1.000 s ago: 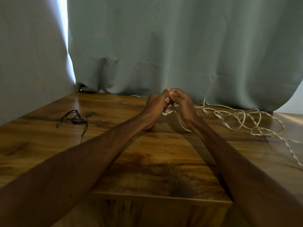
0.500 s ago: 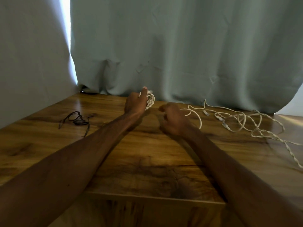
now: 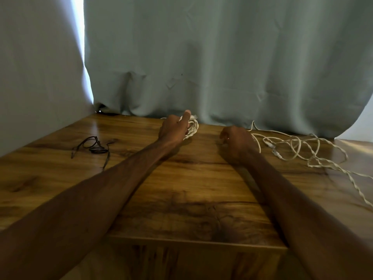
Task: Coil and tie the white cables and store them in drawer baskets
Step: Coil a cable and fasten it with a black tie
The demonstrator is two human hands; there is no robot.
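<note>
My left hand point(image 3: 174, 129) grips a small coiled white cable point(image 3: 192, 128) at the far middle of the wooden table point(image 3: 181, 188), close to the curtain. My right hand point(image 3: 236, 142) hovers to the right of it with fingers curled inward; nothing shows inside it. A tangle of loose white cables point(image 3: 298, 146) lies just right of that hand, with one twisted strand point(image 3: 357, 190) trailing toward the table's right edge. No drawer or basket is in sight.
A thin dark cord point(image 3: 93, 146) lies on the left part of the table. A grey-green curtain point(image 3: 222, 57) hangs along the far edge, and a pale wall point(image 3: 30, 77) closes the left side. The table's near edge point(image 3: 191, 242) is between my forearms.
My hands were together working the coil; they have separated. The left hand carried the coil a little left and toward the curtain, and the right hand moved right toward the loose cables.
</note>
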